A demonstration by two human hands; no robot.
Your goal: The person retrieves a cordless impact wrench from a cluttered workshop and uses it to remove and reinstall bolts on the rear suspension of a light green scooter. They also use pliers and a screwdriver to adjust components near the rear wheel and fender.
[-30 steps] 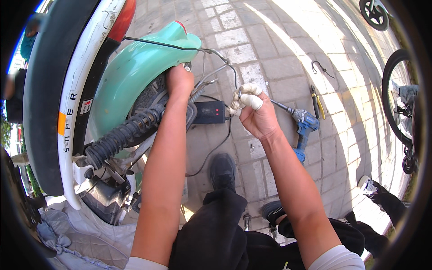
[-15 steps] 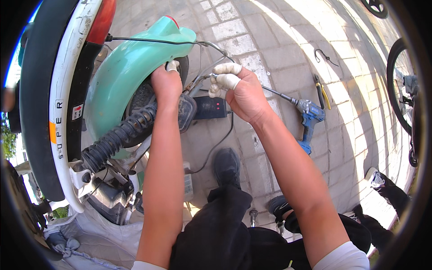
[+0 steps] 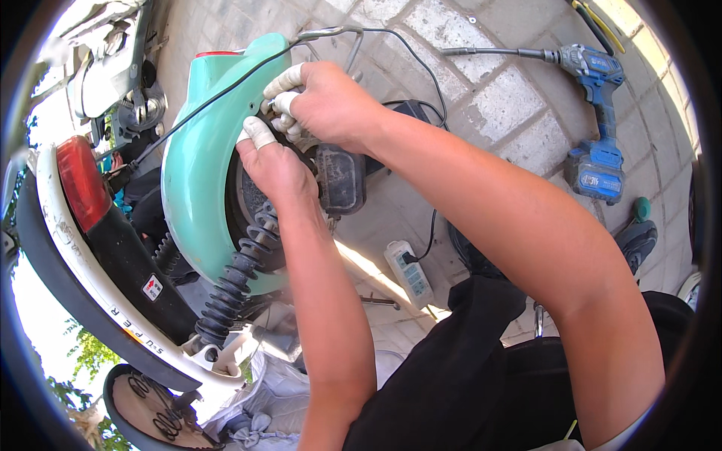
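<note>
Closer now than half a second ago, both hands have drawn together at the hub of the scooter's rear wheel [image 3: 252,203], where earlier they worked a little apart. Head view: the left hand [image 3: 277,171], thumb wrapped in white tape, presses against the wheel just under the mint-green fender [image 3: 197,173], its fingers hidden behind the hub, so whether it grips anything cannot be told. The right hand [image 3: 325,101], fingertips also taped, is curled over the top of the same spot, fingers bunched on a small part too hidden to name — clenched, by the look of it. A thin black cable [image 3: 203,107] runs across the fender past both hands. A black shock absorber [image 3: 237,282] slants below the left forearm. On the paving lie a blue cordless driver [image 3: 596,113] with a long bit, well apart, and a white power strip [image 3: 410,274] nearer the knees. Working well here likely means one hand steadying the wheel while the other works the fitting — and keeping the cable clear of the fingers.
</note>
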